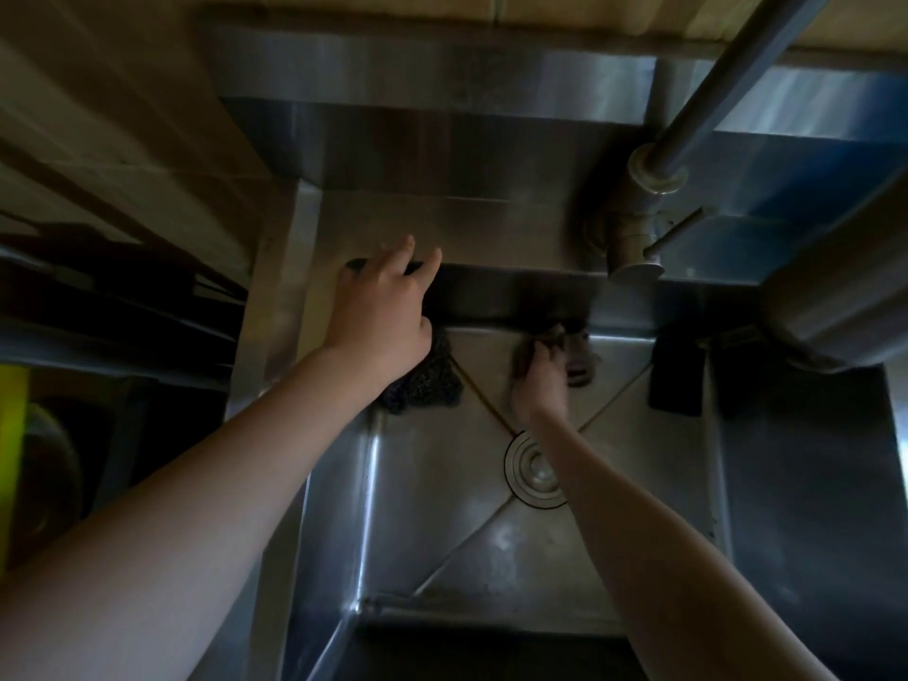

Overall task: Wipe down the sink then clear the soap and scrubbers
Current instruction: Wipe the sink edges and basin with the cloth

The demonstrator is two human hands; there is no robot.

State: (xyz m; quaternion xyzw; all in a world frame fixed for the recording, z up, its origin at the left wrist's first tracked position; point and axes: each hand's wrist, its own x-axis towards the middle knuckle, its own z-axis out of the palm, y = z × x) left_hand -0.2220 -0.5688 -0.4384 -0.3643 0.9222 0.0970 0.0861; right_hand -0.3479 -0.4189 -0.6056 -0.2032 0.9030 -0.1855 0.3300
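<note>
Right hand (539, 383), beyond the drain (535, 471) on the basin floor, fingers curled onto a dark rag (577, 353) and pressing it into the seam where floor meets back wall; judged to be the wiping stroke, with the grip bunching the rag so it reaches the corner. Motion blur hides whether it is cloth or scrubber. Left hand (381, 317), beyond and left of the drain, fingers straight and spread, tips resting on a dark flat item (354, 264) on the back ledge, either bracing the body or reaching for that item; which cannot be told. Below its wrist a dark mesh scrubber (432, 385) lies against the left wall of the sink (467, 557); a black block (675, 380), possibly a sponge, leans right of the drain. Neither is cleared yet. The steel floor is creased toward the drain, with dull smears on the near side. A faucet (634, 238) and slanting pipe (727, 90) stand beyond and right of the drain; the room is dim, with pale wall behind.
</note>
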